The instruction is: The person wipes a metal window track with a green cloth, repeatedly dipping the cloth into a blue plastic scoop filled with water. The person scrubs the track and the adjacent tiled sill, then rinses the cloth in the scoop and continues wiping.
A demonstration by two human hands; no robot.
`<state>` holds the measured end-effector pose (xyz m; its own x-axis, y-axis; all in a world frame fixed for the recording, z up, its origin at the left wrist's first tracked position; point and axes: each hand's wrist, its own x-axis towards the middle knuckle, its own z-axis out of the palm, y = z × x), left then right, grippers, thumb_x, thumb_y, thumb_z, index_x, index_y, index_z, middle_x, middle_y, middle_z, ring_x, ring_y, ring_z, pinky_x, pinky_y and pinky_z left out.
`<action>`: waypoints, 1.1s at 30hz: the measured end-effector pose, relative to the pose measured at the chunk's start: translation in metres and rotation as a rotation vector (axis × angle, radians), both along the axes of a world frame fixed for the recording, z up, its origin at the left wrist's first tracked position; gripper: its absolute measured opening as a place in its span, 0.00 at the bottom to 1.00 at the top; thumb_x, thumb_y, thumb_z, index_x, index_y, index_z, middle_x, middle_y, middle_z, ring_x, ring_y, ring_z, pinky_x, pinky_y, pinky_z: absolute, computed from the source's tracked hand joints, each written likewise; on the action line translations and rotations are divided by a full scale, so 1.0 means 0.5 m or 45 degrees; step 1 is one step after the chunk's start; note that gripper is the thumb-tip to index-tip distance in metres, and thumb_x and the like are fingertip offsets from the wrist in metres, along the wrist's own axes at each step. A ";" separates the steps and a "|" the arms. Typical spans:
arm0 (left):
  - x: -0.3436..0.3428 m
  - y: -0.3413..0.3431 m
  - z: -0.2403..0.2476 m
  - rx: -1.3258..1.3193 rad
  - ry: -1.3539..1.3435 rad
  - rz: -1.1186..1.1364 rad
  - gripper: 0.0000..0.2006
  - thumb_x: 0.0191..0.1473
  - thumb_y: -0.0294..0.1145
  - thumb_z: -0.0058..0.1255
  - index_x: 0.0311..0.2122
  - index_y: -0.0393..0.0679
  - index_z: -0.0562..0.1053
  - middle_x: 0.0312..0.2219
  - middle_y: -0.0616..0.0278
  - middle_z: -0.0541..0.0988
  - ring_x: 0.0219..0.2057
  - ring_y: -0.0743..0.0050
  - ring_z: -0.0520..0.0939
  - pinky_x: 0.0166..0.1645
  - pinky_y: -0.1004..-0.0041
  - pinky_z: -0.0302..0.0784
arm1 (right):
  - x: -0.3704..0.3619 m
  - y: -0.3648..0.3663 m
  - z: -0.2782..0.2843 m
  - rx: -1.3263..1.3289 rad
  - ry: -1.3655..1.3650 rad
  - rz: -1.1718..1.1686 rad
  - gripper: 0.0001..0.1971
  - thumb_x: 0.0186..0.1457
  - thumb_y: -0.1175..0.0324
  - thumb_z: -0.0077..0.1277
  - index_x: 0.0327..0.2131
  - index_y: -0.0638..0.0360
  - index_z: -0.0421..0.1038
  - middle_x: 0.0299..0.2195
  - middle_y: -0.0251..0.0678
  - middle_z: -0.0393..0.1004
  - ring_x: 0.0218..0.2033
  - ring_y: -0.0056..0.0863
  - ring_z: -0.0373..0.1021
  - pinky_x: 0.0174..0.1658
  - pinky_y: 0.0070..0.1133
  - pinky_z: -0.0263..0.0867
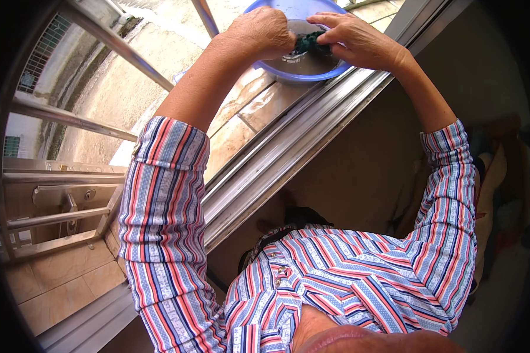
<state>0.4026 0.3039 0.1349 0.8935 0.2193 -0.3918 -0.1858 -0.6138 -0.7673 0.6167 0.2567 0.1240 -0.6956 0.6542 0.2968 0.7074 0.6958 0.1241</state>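
Note:
At the top of the head view, a blue-purple plastic basin [303, 77] stands on the tiled sill with greyish water [280, 63] in it. Between my hands, low over the water, is a small dark green, wet-looking bunched thing [306, 42], perhaps a cloth or a scrubber. My left hand [264, 32] is closed in a fist around its left end. With bent fingers and thumb, my right hand [359, 42] grips its right end, while one finger reaches out above it. Part of the green thing is hidden by both hands.
Metal window tracks [277, 150] run diagonally beneath my arms. Metal bars [118, 47] stand at the left, with a metal door and its handle [72, 212] below them. Wet tiles [235, 132] lie beside the basin. Dark indoor floor [347, 159] shows below the tracks.

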 end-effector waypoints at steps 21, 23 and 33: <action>0.094 -0.050 -0.010 -1.221 -0.772 0.750 0.08 0.51 0.32 0.52 0.31 0.40 0.78 0.23 0.51 0.79 0.25 0.59 0.80 0.34 0.66 0.74 | 0.006 0.022 -0.039 -0.482 -0.227 -0.249 0.10 0.45 0.67 0.56 0.34 0.55 0.78 0.32 0.44 0.78 0.37 0.41 0.75 0.40 0.29 0.71; 0.084 -0.049 0.001 -1.305 -0.869 0.716 0.08 0.51 0.30 0.53 0.33 0.38 0.79 0.24 0.51 0.80 0.27 0.66 0.82 0.35 0.69 0.75 | 0.015 0.034 -0.040 -0.482 -0.201 -0.167 0.09 0.47 0.70 0.56 0.35 0.55 0.77 0.30 0.42 0.78 0.35 0.39 0.75 0.39 0.28 0.70; 0.034 -0.057 0.018 -1.842 -1.885 0.539 0.42 0.46 0.46 0.66 0.61 0.36 0.60 0.48 0.35 0.72 0.51 0.51 0.76 0.53 0.62 0.75 | 0.023 0.066 0.138 0.168 0.240 0.072 0.07 0.47 0.72 0.51 0.27 0.65 0.78 0.18 0.42 0.74 0.17 0.27 0.69 0.26 0.25 0.67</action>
